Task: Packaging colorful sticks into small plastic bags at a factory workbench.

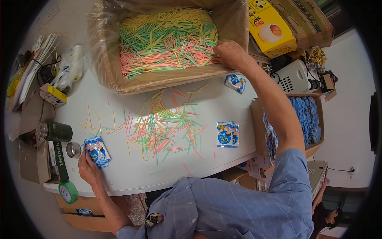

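Observation:
At the table's left, my left hand is closed on the edge of a small fanned stack of blue-and-white packets. My right hand reaches into a plastic-lined carton at its right side. Its fingers are curled down against thin pastel sticks, and what they grip is hidden. The sticks in the carton are yellow, green and pink. A loose pile of the same sticks is spread over the white table between my hands. Two overlapping packets rest right of the pile, another packet near the carton.
A carton full of blue packets stands off the table's right edge. A dark green flask, a metal cup and green tape are at the left. A yellow box lies at the back right. Another person is at the lower right.

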A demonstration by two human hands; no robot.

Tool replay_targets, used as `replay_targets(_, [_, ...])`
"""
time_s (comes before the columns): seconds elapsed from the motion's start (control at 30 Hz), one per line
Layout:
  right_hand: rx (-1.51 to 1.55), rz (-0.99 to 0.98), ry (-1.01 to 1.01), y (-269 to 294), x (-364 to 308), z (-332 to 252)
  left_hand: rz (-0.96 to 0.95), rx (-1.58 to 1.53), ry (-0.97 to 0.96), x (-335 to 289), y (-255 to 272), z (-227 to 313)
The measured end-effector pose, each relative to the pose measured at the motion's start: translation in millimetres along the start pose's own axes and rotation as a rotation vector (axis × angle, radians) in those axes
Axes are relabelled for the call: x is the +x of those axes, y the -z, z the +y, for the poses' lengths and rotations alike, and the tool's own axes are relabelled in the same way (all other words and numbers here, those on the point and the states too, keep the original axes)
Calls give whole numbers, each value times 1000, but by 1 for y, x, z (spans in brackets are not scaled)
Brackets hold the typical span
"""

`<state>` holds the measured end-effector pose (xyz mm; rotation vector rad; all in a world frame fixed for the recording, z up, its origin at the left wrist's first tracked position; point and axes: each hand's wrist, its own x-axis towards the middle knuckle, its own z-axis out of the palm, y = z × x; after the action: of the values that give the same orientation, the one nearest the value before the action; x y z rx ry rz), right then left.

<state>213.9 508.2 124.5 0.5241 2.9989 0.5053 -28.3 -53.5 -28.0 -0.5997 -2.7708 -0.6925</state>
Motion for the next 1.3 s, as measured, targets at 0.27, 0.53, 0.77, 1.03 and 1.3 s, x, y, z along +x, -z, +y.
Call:
replay_targets(0.27, [-136, -3, 99, -2, 4, -1, 80, -23, -59, 1, -3, -8])
replay_targets(0.53, [-113, 26, 136, -12, 9, 1, 198, -285, -14, 0, -5, -17])
replay_targets(0.77, [26, -30, 83, -7, 11, 6, 223, -250, -8, 1, 7, -5])
replay_targets(1.03, [942, 51, -113, 40, 4, 9, 390, -128, -128, 15, 35, 16])
replay_targets(1.3, [1936, -391, -33, 79, -27, -99, 76, -1585, 295, 32, 68, 107])
